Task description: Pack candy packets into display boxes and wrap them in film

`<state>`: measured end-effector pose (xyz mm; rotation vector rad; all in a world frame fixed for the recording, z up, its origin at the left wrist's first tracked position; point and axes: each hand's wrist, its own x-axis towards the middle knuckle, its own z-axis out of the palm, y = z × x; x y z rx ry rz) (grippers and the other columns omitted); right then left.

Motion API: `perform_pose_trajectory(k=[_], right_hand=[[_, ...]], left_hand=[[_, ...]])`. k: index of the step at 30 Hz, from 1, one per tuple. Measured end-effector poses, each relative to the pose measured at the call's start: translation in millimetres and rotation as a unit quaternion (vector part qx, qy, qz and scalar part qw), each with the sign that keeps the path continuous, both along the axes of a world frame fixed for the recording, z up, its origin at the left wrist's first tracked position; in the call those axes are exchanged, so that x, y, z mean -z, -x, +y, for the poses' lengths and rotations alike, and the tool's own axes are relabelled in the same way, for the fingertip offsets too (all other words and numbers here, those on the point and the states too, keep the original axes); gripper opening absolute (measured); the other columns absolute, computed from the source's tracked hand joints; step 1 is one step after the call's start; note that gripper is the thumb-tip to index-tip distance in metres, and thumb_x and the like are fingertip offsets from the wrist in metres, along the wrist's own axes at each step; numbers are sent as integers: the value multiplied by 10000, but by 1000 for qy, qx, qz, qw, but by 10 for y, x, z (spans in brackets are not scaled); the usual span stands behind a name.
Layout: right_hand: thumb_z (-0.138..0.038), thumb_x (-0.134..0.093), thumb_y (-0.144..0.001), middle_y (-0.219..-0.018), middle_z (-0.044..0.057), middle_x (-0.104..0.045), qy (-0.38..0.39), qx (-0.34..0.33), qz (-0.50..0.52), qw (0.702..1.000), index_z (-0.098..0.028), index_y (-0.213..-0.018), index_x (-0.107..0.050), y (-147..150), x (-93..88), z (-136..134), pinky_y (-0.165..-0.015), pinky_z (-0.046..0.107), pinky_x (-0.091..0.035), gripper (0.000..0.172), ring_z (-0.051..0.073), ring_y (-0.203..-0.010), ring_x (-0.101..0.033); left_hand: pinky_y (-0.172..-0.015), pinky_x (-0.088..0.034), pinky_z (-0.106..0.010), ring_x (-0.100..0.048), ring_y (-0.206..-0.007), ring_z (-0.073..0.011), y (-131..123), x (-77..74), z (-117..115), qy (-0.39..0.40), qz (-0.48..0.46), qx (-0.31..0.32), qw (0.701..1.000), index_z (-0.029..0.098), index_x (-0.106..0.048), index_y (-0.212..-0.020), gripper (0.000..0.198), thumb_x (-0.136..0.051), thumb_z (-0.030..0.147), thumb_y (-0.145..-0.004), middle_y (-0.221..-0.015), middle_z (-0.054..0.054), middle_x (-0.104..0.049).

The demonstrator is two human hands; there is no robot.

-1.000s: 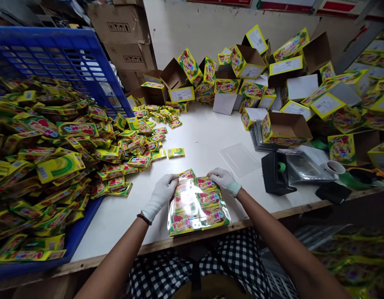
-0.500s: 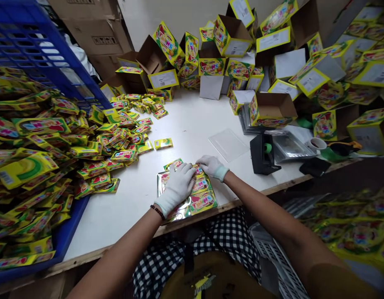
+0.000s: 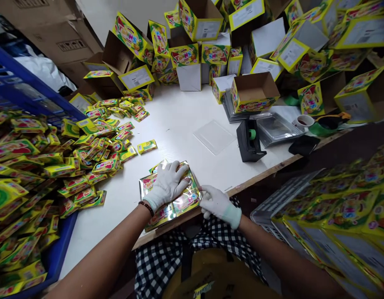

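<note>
A shiny clear plastic pack filled with rows of small yellow-green printed boxes lies at the table's front edge. My left hand, in a white glove, rests flat across its top with the fingers spread. At the pack's right edge is my gloved right hand; its fingers are curled and close on that edge, with some fingertips hidden below. One small box sticks out behind the pack, partly covered by the left hand. Another small box lies alone farther back.
Loose small boxes spill from a blue crate on the left. Behind are open display cartons. A clear plastic lid, a black tape dispenser, stacked clear trays and a cup stand to the right.
My right hand has moved from the pack's far right corner down to its near right edge. Glossy plastic shine now shows over the right half too. The camera view has shifted.
</note>
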<state>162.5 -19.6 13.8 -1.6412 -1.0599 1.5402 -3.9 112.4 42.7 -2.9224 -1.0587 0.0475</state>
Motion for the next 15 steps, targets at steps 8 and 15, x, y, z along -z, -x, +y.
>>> perform_pose_trajectory(k=[8,15], right_hand=[[-234,-527,-835,-884,43,-682,-119,39,-72,990,-173,-1181,-599,-36,87,-70,-673,311,-584,359,172,-742,-678],[-381,-555,-909,-1618,115,-225,-385,-10,-332,861,-229,-1532,-312,275,-268,390,-1194,581,-224,685,360,-1507,-126]], left_hand=[[-909,-357,-519,-486,-1056,-328,-38,-16,15,6,-3,17,1000,288,-458,-1420,530,-343,516,-956,-1241,-135,-514],[-928,-355,-513,-474,-1094,-351,-5,52,57,21,12,17,1000,269,-557,-1309,518,-525,498,-845,-1276,-151,-489]])
